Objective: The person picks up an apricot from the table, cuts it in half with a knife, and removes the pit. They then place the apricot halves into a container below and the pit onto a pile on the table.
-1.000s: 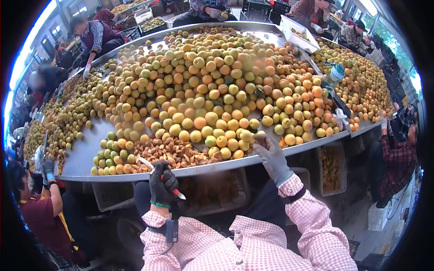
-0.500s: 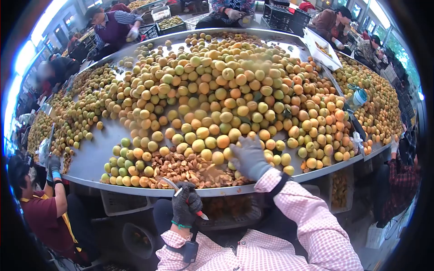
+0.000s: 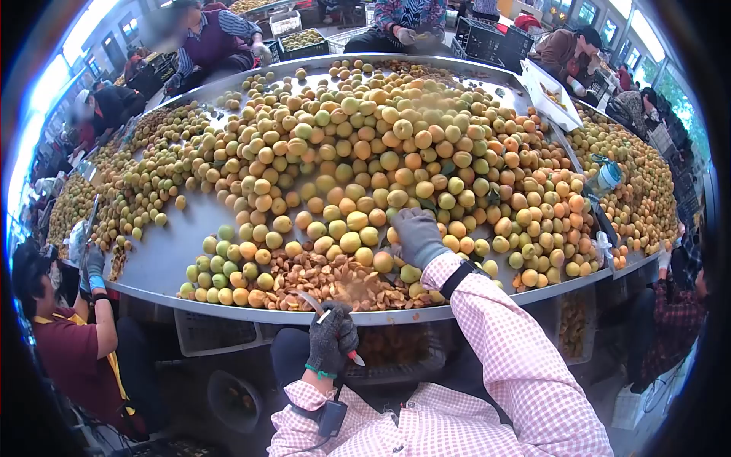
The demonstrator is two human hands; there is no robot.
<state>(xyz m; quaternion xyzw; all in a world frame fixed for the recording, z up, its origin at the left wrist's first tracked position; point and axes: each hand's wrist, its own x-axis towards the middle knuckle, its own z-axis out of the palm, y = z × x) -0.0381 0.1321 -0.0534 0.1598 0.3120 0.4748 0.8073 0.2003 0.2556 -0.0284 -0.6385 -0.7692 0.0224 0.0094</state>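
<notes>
My left hand (image 3: 332, 337), in a dark knit glove, is closed around a curved knife (image 3: 308, 300) at the table's front edge. The blade points up and left, and a red part with a pale tip sticks out at the lower right. My right hand (image 3: 418, 234), in a grey glove, reaches over the front of the big fruit pile (image 3: 358, 152). Its fingertips bend down among the fruits, and whether they grip one is hidden. Between and beyond my hands lies a heap of brown-orange fruit pieces (image 3: 335, 279), with greenish whole fruits (image 3: 218, 264) to its left.
The metal table (image 3: 164, 255) has a raised rim. A white tray (image 3: 550, 97) and a blue-lidded bottle (image 3: 605, 179) are at the right. Crates (image 3: 215, 332) and a bucket (image 3: 234, 401) stand below. A person in maroon (image 3: 72, 343) sits at the left; others sit around.
My right hand first went down to the pile from the front edge, then shifted slightly up. My left hand still holds the knife. The view has shifted, so the table scene sits differently.
</notes>
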